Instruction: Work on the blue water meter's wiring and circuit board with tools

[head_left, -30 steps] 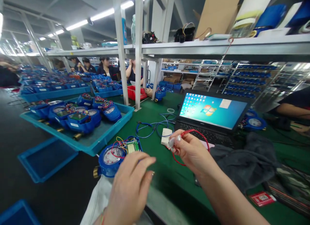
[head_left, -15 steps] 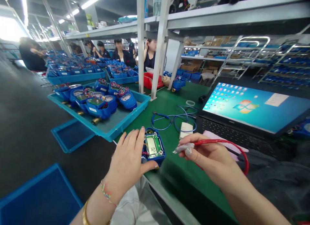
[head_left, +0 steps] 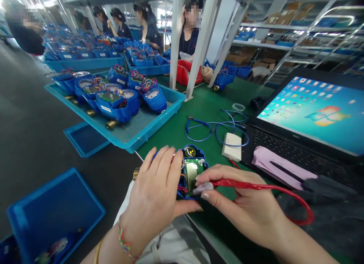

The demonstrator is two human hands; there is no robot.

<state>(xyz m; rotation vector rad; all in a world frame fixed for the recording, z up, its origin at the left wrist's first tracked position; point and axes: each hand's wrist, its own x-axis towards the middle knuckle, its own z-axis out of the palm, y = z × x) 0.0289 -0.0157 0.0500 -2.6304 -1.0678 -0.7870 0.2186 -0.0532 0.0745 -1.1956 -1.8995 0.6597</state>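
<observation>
A blue water meter (head_left: 199, 161) with an uncovered green circuit board and a small LCD (head_left: 191, 172) sits at the green table's front edge. My left hand (head_left: 156, 184) lies over its left side, fingers across the housing and thumb along the near edge. A brass pipe end (head_left: 136, 174) sticks out left of that hand. Between thumb and fingers, my right hand (head_left: 241, 199) pinches a probe (head_left: 203, 187) wrapped in greyish tape, with a red cable (head_left: 256, 185) behind it. The probe's tip is at the board's lower right corner; contact is hidden.
A blue tray (head_left: 133, 142) of several open meters stands at the left. Right of my hands are a laptop (head_left: 321, 116), a white box (head_left: 231, 146) on a blue cable and a pink cloth (head_left: 278, 165). Metal posts (head_left: 196, 59) rise behind; several people sit beyond.
My right hand has brought the probe left and down onto the meter's board. My left hand still holds the meter. The camera view has tilted down and shifted.
</observation>
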